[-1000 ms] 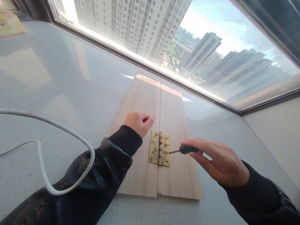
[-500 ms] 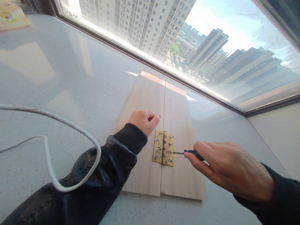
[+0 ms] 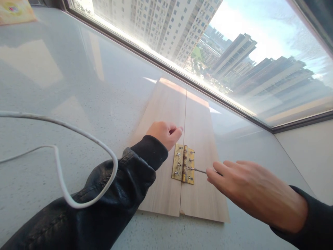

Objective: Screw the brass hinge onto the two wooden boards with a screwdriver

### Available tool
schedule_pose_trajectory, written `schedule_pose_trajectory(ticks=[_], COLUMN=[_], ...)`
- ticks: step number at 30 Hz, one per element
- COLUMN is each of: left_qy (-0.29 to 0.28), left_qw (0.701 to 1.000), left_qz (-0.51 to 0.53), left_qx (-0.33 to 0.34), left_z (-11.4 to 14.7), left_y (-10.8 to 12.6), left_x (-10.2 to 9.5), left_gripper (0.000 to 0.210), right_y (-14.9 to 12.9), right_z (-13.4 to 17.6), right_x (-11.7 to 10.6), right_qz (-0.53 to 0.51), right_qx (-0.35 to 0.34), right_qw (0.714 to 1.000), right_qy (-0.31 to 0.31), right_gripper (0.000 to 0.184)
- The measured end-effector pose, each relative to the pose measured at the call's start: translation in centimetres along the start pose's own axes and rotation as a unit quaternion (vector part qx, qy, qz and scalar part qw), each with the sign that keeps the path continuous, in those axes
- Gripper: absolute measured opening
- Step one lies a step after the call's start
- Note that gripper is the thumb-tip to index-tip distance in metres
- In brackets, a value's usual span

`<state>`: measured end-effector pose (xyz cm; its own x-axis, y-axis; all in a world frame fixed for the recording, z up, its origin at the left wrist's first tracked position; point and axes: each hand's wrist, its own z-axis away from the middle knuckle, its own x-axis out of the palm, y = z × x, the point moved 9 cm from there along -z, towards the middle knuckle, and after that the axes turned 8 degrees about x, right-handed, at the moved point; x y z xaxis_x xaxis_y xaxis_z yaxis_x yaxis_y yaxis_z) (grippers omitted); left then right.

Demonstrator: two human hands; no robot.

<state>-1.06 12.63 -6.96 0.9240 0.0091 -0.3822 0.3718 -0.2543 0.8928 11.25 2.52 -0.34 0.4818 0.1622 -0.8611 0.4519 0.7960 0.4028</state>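
Observation:
Two pale wooden boards [image 3: 200,125] lie side by side, their long edges meeting at a narrow seam. A brass hinge [image 3: 184,166] spans that seam, with several screws standing partly out of its leaves. In my right hand [image 3: 241,187] is a screwdriver [image 3: 199,170]; its thin shaft reaches a screw on the hinge's right leaf, and my fingers hide the handle. My left hand [image 3: 165,133] rests closed on the left board just above the hinge; whatever its fingers may hold is hidden.
A white cable [image 3: 78,130] loops across the left side, in front of my black left sleeve. The boards lie on a speckled pale sill [image 3: 122,229] beside a window frame [image 3: 145,52]. A yellowish packet [image 3: 17,14] sits at the far left.
My right hand has rolled around the screwdriver, its fingers now covering the dark handle that showed before. The left hand keeps its place on the board; the whole view shifts slightly.

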Motion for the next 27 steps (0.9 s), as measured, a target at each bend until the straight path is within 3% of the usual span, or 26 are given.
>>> schedule_pose_trajectory(ticks=[2,4,6,10,12,16,18,22,24,27], left_qy=[0.003,0.001,0.000,-0.002,-0.002,0.001,-0.001,-0.005,-0.007,-0.010], left_qw=[1.000,1.000,1.000,1.000,1.000,1.000,1.000,1.000,1.000,1.000], left_qz=[0.000,0.001,0.003,0.010,0.011,0.011,0.013,0.022,0.025,0.024], left_qx=[-0.001,-0.002,-0.001,-0.005,-0.007,-0.007,-0.007,-0.004,-0.005,-0.008], left_z=[0.0,0.1,0.1,0.1,0.1,0.0,0.1,0.1,0.1,0.0], left_y=[0.0,0.0,0.0,0.0,0.0,0.0,0.0,0.0,-0.1,-0.1], left_x=[0.0,0.1,0.1,0.0,0.0,0.1,0.1,0.1,0.1,0.2], left_gripper=[0.045,0.044,0.044,0.044,0.044,0.044,0.044,0.044,0.044,0.044], right_y=[-0.4,-0.2,0.5,2.6,3.0,2.4,1.2,-1.8,-1.9,-0.9], right_z=[-0.5,-1.1,-1.8,-2.5,-2.7,-3.0,-3.1,-2.2,-1.9,-2.0], right_x=[0.1,0.4,1.0,1.8,2.1,1.6,0.9,0.2,0.7,1.9], right_qz=[-0.002,-0.009,-0.029,-0.072,-0.076,-0.049,-0.032,-0.012,-0.014,-0.043], right_qx=[-0.052,-0.057,-0.006,0.163,0.197,0.146,0.068,-0.113,-0.122,-0.048], right_qw=[0.999,0.998,0.998,0.979,0.970,0.981,0.992,0.989,0.986,0.985], right_qy=[-0.014,-0.034,-0.060,-0.100,-0.117,-0.116,-0.097,-0.090,-0.116,-0.160], right_gripper=[0.021,0.020,0.019,0.028,0.031,0.020,0.011,0.013,0.015,0.020])
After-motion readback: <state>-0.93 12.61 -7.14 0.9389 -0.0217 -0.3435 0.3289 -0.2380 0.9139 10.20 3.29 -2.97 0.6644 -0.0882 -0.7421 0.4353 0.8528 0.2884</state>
